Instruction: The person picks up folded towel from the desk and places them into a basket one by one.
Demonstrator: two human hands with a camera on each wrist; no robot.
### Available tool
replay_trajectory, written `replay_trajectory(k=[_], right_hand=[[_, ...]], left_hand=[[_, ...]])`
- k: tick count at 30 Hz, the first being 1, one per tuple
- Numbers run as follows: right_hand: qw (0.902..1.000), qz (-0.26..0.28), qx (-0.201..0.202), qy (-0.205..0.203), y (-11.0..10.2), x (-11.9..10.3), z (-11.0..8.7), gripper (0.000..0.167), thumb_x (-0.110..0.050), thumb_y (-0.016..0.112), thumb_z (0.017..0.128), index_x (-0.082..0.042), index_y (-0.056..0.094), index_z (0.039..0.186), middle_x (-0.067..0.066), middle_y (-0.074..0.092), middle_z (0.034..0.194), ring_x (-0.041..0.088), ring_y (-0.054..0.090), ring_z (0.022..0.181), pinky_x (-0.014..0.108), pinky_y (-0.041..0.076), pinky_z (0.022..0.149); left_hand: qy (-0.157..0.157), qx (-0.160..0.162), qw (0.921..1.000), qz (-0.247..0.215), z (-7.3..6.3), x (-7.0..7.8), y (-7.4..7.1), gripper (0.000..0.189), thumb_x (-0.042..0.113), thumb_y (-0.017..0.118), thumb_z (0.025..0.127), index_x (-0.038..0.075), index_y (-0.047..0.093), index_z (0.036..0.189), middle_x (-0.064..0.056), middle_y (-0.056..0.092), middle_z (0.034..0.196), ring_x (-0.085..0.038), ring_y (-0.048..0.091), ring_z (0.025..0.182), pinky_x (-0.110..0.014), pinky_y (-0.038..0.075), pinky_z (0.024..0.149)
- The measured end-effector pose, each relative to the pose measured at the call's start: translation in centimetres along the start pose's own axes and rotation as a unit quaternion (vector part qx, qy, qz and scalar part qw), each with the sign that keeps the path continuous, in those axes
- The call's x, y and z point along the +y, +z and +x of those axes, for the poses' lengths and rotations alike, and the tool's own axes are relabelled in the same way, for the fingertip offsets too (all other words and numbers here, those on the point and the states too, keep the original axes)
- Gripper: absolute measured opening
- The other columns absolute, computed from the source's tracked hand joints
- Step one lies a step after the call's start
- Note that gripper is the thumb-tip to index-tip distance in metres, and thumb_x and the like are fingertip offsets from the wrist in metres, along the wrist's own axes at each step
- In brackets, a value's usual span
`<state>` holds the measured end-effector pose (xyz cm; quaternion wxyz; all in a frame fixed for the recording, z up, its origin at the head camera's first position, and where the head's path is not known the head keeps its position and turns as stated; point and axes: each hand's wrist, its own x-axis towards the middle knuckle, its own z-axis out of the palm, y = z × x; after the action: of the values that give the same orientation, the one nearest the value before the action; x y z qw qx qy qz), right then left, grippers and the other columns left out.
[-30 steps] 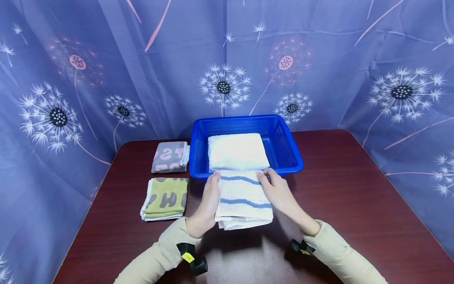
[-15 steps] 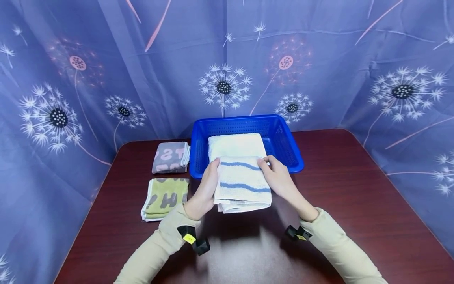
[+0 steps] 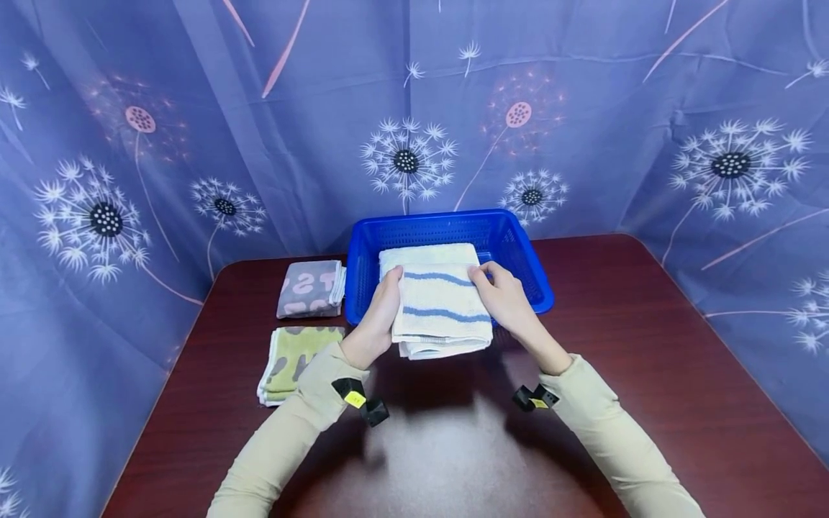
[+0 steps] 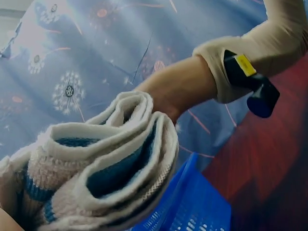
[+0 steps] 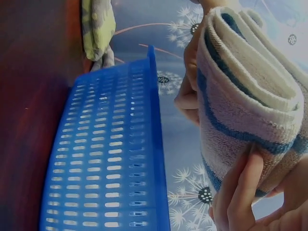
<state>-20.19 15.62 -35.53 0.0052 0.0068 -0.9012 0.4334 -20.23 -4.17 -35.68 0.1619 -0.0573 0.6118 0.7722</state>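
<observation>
Between both hands is a folded white towel (image 3: 443, 306) with blue wavy stripes, held above the front rim of a blue plastic basket (image 3: 540, 291). My left hand (image 3: 376, 316) grips its left edge, thumb on top. On the opposite edge my right hand (image 3: 512, 302) pinches it, and the right wrist view shows fingers (image 5: 248, 185) pressed against the underside. The left wrist view shows the folded layers of the striped towel (image 4: 120, 163) end-on. A plain white folded towel (image 3: 427, 254) lies in the basket, partly hidden behind the striped one.
Left of the basket lies a folded grey towel (image 3: 307, 289) with pink letters. Nearer on the dark red table (image 3: 648, 360) is a folded green towel (image 3: 291, 360), partly covered by the left sleeve. A blue dandelion-print curtain (image 3: 291, 144) hangs behind.
Both hands have moved forward, away from me, carrying the striped towel from in front of the basket to over its front rim. It now covers more of the plain white towel.
</observation>
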Motion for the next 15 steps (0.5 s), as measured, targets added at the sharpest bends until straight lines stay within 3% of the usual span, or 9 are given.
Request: replay_trajectory(k=[7,15], right_hand=[[0.9999,-0.009,-0.013,0.002,-0.1,-0.1,1.3,0.048,-0.045,0.037,0.100,-0.007,0.057,0.121,0.012,0.061,0.098,0.023,0.056,0.080,0.031,0.043,0.067],[0.9999,-0.008,-0.010,0.001,-0.1,-0.3,2.4,0.047,-0.044,0.038,0.100,-0.007,0.058,0.121,0.003,0.051,0.068,0.017,0.052,0.057,0.031,0.043,0.056]], left_hand=[[-0.004,-0.006,1.0000,0.004,1.4,0.4,-0.1,0.045,0.041,0.026,0.103,0.013,0.046,0.133,-0.006,0.057,0.115,-0.016,0.057,0.102,-0.032,0.047,0.092],[0.000,0.000,1.0000,-0.002,2.2,0.8,0.0,0.047,0.041,0.024,0.103,0.014,0.046,0.134,-0.009,0.055,0.123,-0.019,0.053,0.112,-0.036,0.042,0.103]])
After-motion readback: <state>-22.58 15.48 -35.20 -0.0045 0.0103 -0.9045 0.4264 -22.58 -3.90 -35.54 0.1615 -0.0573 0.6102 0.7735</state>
